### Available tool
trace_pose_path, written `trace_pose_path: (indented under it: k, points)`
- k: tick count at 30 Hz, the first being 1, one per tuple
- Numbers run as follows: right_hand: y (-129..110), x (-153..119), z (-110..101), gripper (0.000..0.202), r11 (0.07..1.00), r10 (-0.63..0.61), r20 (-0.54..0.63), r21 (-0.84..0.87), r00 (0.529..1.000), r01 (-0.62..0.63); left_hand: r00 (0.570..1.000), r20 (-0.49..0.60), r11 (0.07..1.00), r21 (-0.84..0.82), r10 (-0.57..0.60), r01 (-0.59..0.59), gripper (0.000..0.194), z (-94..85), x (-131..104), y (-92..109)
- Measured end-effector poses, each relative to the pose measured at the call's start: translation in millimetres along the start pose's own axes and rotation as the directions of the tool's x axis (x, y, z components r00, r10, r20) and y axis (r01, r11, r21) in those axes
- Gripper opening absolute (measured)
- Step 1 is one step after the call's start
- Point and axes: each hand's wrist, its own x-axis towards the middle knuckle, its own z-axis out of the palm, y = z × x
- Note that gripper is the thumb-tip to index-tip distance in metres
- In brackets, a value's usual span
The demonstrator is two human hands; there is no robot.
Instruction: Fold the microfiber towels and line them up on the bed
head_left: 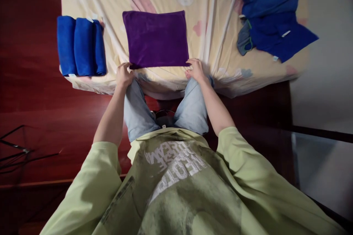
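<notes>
A purple cloth lies spread out flat, roughly a rectangle, on the patterned sheet in front of me. At its near left corner my left hand is closed, fingers pinching the edge. My right hand pinches the near right corner in the same way. The cloth's far corners lie free on the sheet. Both forearms reach forward on either side of my knees.
Several rolled blue towels sit side by side at the left. Loose blue cloths are heaped at the right, with a grey-blue piece with green edging beside them. The cream sheet hangs over the near edge. A thin black stand is on the red floor.
</notes>
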Motion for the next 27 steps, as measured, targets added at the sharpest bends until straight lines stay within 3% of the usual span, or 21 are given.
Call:
trace_pose_path:
  k: [8, 13, 18, 22, 27]
  points:
    - [-7.8, 10.5, 1.1, 0.053, 0.984, -0.044, 0.021, -0.171, 0.999, 0.047, 0.999, 0.037, 0.999, -0.033, 0.005, -0.004, 0.04, 14.3, 31.5, -14.6]
    - [-18.2, 14.3, -2.0, 0.052, 0.994, -0.006, 0.1, -0.108, 0.995, 0.017, 0.997, 0.042, 0.996, -0.058, 0.07, -0.067, 0.036, 18.0, 36.2, -12.6]
    - [-22.4, 6.1, -14.2, 0.059, 0.998, 0.045, 0.099, -0.04, 0.994, -0.041, 0.997, 0.011, 0.997, -0.012, 0.07, -0.07, 0.033, 9.9, 22.3, -12.1]
    - [-20.2, -16.1, -26.1, 0.045, 0.999, 0.03, 0.057, 0.01, 0.998, -0.031, 0.998, -0.035, 0.999, 0.007, 0.051, -0.05, 0.036, 0.9, 0.6, -10.4]
    - [-23.2, -27.7, -25.6, 0.036, 0.99, 0.021, -0.004, 0.138, 1.0, -0.02, 1.0, 0.0, 0.999, -0.029, 0.02, -0.02, 0.035, -5.4, -10.4, -1.6]
